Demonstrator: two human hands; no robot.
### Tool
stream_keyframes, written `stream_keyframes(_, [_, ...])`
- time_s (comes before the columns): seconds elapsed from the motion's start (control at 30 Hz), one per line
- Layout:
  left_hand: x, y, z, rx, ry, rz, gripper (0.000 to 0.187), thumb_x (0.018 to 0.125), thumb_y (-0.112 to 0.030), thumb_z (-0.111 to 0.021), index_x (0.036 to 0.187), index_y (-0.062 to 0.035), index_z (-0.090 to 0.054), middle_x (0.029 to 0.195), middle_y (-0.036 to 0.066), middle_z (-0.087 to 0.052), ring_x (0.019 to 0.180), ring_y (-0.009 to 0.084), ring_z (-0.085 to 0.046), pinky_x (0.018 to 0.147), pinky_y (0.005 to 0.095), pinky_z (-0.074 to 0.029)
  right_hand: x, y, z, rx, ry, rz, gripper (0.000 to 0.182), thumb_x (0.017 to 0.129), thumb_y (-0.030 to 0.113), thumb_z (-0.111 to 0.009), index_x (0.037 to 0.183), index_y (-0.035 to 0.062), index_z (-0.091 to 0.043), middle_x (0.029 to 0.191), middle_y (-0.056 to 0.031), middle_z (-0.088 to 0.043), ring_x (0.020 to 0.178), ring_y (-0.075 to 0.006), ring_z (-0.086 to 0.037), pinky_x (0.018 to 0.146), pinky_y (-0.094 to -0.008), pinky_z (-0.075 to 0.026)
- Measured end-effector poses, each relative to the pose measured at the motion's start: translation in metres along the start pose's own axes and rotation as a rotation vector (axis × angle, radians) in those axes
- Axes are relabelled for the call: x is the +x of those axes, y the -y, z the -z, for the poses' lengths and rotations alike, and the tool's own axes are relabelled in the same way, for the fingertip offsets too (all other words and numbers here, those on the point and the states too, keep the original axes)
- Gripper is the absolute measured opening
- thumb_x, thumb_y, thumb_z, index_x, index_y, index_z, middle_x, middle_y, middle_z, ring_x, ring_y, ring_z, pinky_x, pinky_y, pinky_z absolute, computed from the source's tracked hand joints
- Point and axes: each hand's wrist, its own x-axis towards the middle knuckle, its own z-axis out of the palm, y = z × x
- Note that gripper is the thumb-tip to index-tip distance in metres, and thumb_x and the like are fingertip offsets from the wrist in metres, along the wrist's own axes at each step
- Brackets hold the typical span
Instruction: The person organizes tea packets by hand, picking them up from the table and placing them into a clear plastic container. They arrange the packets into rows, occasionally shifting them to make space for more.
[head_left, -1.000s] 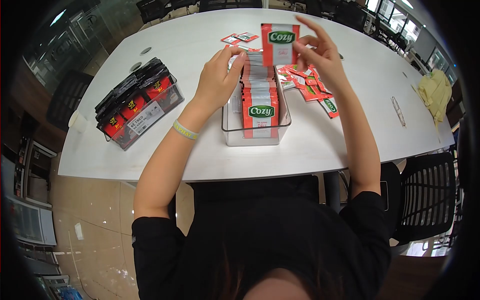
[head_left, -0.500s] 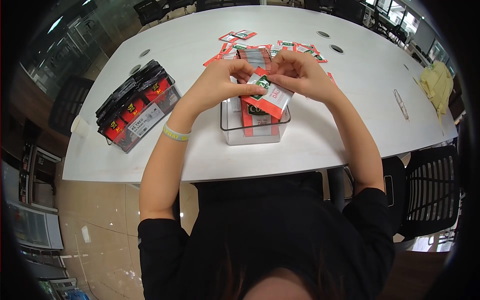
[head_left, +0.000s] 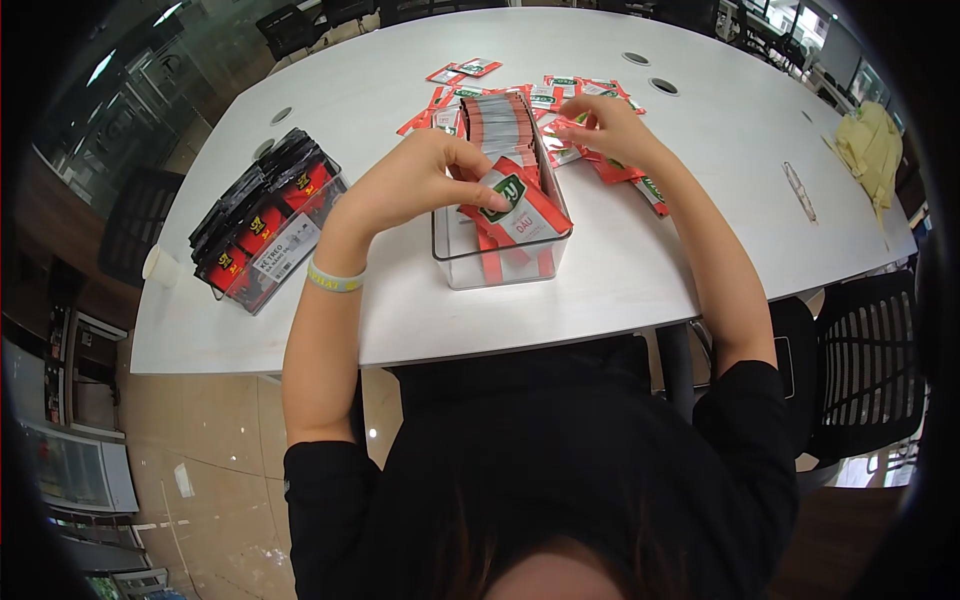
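My left hand (head_left: 440, 180) pinches a red and white packet (head_left: 527, 207) with a green label, tilted over the front part of a clear plastic box (head_left: 500, 270). A row of similar packets (head_left: 498, 125) stands on edge in the back of that box. To the right of the box, my right hand (head_left: 600, 130) is over scattered red and white packets (head_left: 560, 150), its thumb and fingers apart; nothing is clearly held in it. More loose packets lie behind the box.
A second clear box (head_left: 285, 250) with black and red packets stands at the left, near a white cup (head_left: 160, 265). A pen-like item (head_left: 799, 192) and a yellow cloth (head_left: 870, 160) lie at the right. Round cable holes (head_left: 663, 87) are in the table (head_left: 640, 270).
My right hand has let go of the packet and moved right, to the loose packets. My left hand still holds the packet, now slightly lower and further left over the box.
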Motion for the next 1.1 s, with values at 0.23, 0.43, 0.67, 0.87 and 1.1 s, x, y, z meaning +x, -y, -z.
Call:
stream_keyframes(0.23, [-0.004, 0.005, 0.004, -0.117, -0.002, -0.030, 0.027, 0.079, -0.024, -0.079, 0.078, 0.0014, -0.070, 0.063, 0.001, -0.053, 0.058, 0.0074, -0.043, 0.054, 0.0255, -0.036, -0.002, -0.004, -0.008, -0.281, 0.210, 0.166, 0.049, 0.081, 0.032, -0.075, 0.119, 0.0030, -0.065, 0.099, -0.0113, -0.068, 0.092, -0.0247, -0.061, 0.082, -0.0364, -0.048])
stream_keyframes(0.43, [0.004, -0.003, -0.024, 0.299, -0.156, -0.189, 0.025, 0.072, -0.021, -0.082, 0.073, -0.0002, -0.069, 0.066, 0.003, -0.062, 0.058, 0.0127, -0.056, 0.061, 0.0252, -0.045, -0.002, -0.001, -0.004, -0.410, 0.170, 0.262, 0.031, 0.084, 0.023, -0.066, 0.107, 0.0023, -0.068, 0.086, -0.0145, -0.067, 0.087, -0.0315, -0.063, 0.078, -0.0392, -0.050])
stream_keyframes(0.67, [0.001, -0.007, -0.031, 0.541, -0.303, -0.300, 0.036, 0.068, -0.031, -0.084, 0.076, -0.0030, -0.062, 0.070, 0.004, -0.064, 0.061, 0.0180, -0.059, 0.071, 0.0279, -0.046, -0.001, 0.020, 0.004, 0.028, -0.200, 0.267, 0.023, 0.087, 0.016, -0.065, 0.104, 0.0008, -0.060, 0.081, -0.0129, -0.066, 0.066, -0.0244, -0.060, 0.064, -0.0343, -0.047])
stream_keyframes(0.87, [-0.001, -0.002, -0.005, 0.390, -0.394, -0.198, 0.029, 0.081, -0.026, -0.074, 0.083, 0.0007, -0.062, 0.075, 0.007, -0.066, 0.070, 0.0157, -0.061, 0.064, 0.0269, -0.047, -0.019, 0.074, 0.010, 0.530, -0.238, 0.397, 0.027, 0.089, 0.019, -0.068, 0.109, 0.0027, -0.059, 0.087, -0.0057, -0.068, 0.078, -0.0110, -0.060, 0.070, -0.0280, -0.050])
stream_keyframes(1.1, [-0.004, 0.003, 0.008, 0.200, -0.690, 0.017, 0.027, 0.096, -0.026, -0.057, 0.097, 0.0002, -0.063, 0.079, 0.006, -0.065, 0.075, 0.0110, -0.060, 0.067, 0.0255, -0.046, -0.035, 0.092, 0.011, 0.125, 0.265, 0.397, 0.038, 0.078, 0.029, -0.071, 0.102, -0.0008, -0.068, 0.089, -0.0130, -0.067, 0.083, -0.0242, -0.060, 0.074, -0.0351, -0.047])
